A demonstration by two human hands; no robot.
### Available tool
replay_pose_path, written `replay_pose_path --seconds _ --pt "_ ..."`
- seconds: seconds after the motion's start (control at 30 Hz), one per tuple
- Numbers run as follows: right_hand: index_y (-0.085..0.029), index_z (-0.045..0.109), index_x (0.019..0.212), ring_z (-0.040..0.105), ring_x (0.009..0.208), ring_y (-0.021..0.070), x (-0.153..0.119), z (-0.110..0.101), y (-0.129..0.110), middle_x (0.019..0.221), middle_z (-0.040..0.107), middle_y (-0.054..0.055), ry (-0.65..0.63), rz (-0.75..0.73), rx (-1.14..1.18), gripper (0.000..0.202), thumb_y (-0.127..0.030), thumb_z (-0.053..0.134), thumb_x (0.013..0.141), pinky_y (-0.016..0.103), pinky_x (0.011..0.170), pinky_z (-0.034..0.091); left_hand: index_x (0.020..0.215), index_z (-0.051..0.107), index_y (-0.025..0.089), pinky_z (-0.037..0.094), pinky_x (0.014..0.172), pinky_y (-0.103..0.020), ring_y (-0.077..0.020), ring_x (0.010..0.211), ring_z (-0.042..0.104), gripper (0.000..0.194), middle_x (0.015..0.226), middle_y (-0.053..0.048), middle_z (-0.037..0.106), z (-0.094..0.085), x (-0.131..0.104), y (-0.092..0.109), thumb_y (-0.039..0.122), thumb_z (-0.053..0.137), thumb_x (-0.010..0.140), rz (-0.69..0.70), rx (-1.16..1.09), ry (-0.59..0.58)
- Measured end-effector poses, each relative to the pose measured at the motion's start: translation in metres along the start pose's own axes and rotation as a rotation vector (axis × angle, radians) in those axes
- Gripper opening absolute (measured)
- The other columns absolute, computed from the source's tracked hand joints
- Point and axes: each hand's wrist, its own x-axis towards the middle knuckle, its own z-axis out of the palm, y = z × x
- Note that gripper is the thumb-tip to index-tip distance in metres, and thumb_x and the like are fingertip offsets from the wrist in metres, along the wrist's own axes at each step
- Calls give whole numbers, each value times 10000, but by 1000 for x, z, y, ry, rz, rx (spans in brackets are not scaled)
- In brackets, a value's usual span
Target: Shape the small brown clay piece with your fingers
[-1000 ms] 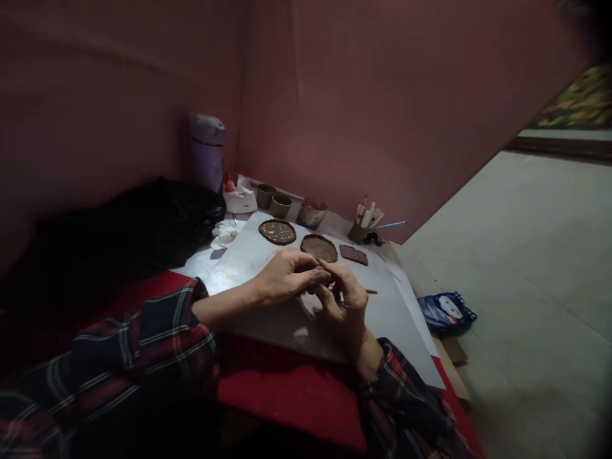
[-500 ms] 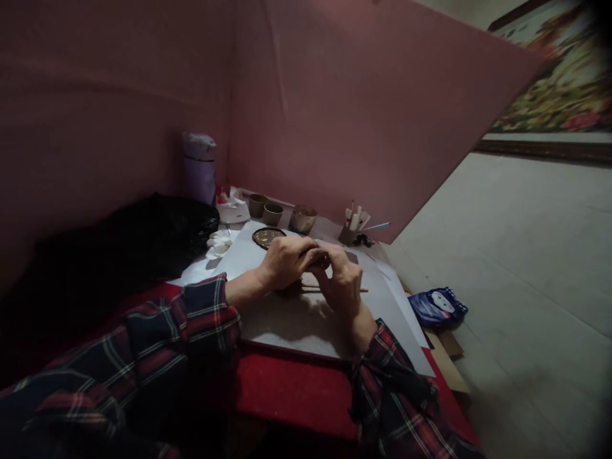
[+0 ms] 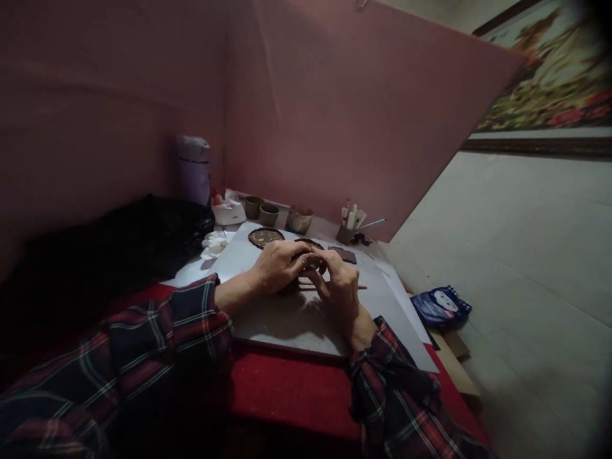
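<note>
Above a white board (image 3: pixel 282 328), my left hand (image 3: pixel 277 264) and my right hand (image 3: pixel 340 280) meet with bent fingers around a small, dark brown, clay-like piece (image 3: pixel 313 263). Fingers and thumbs of both hands press on it from either side and hide much of its shape. Thin sticks (image 3: pixel 362 287) lie on the board beneath my hands. Just behind my fingers shows the rim of a dark round piece (image 3: pixel 310 243). A round brown disc (image 3: pixel 266 238) with yellow specks lies further left, and a flat brown slab (image 3: pixel 343 255) lies to the right.
Along the back stand two small cups (image 3: pixel 269 215), a glass bowl (image 3: pixel 299 219) and a holder with pens (image 3: pixel 351 228). A purple cylinder (image 3: pixel 194 171), crumpled white tissue (image 3: pixel 215 245) and a black bag (image 3: pixel 119 248) are at left. Pink panels (image 3: pixel 335 115) enclose the back.
My hands have turned the brown piece slightly, and more of it shows between my fingers. The camera view has shifted a little, uncovering the round piece and slab behind.
</note>
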Motion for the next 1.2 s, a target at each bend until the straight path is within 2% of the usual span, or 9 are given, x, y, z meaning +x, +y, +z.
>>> replay_pose_path --seconds 0.17,0.3,0.47,0.6,0.7,0.83,0.9,1.07,1.2 --pt "-168 569 1264 697 897 189 4 8 -8 1054 722 112 -38 -46 11 410 -386 608 920 312 768 588 826 698 137 381 644 -248 -135 653 573 313 738 -58 701 -8 -6 -5 342 495 949 -31 6 11" --pt "-177 557 1255 697 856 167 6 13 -10 1074 717 109 -43 -86 -5 327 -302 554 952 295 732 588 783 685 137 353 626 -240 -116 606 518 280 660 -30 649 -14 -10 -11 322 529 924 -28 -4 7" --pt "-171 595 1166 679 864 171 3 17 -7 1035 712 100 28 -5 57 261 -262 607 921 309 741 573 778 665 127 378 641 -242 -119 641 535 394 676 -26 623 -16 -9 -7 403 449 958 -119 -162 12" --pt "-177 611 1106 655 742 144 1 19 -9 950 711 67 74 27 44 237 -327 610 923 275 653 527 733 644 131 366 643 -247 -123 658 524 412 682 -27 616 -16 -7 -4 426 453 949 -126 -161 19" --pt "-170 620 1028 629 668 129 1 20 -10 880 704 47 50 21 16 208 -344 620 915 261 608 490 675 612 134 333 617 -246 -114 624 482 383 636 -14 576 -14 -7 -4 392 483 927 -150 -177 10" --pt "-161 584 1156 617 659 122 2 20 -10 966 702 64 23 34 45 330 -372 627 906 272 643 510 659 602 134 331 602 -239 -111 615 483 400 630 -12 576 -12 -7 -5 425 495 913 -196 -254 6" --pt "-174 572 1199 607 658 117 3 20 -10 1009 700 71 10 38 74 327 -340 608 920 275 652 518 631 594 133 329 588 -236 -106 595 465 414 600 -3 552 -12 -7 -5 446 516 891 -204 -267 23" --pt "-206 615 1058 619 725 136 3 18 -11 965 693 49 106 123 117 189 -303 647 898 279 658 522 671 617 133 352 588 -226 -108 609 477 440 622 -9 574 -15 -6 -1 500 498 882 -201 -327 47" --pt "-198 609 975 601 678 123 3 16 -11 931 688 36 119 167 108 186 -336 680 873 267 634 498 601 528 144 322 560 -218 -92 573 415 406 578 20 477 -17 -5 0 452 500 864 -194 -337 9"
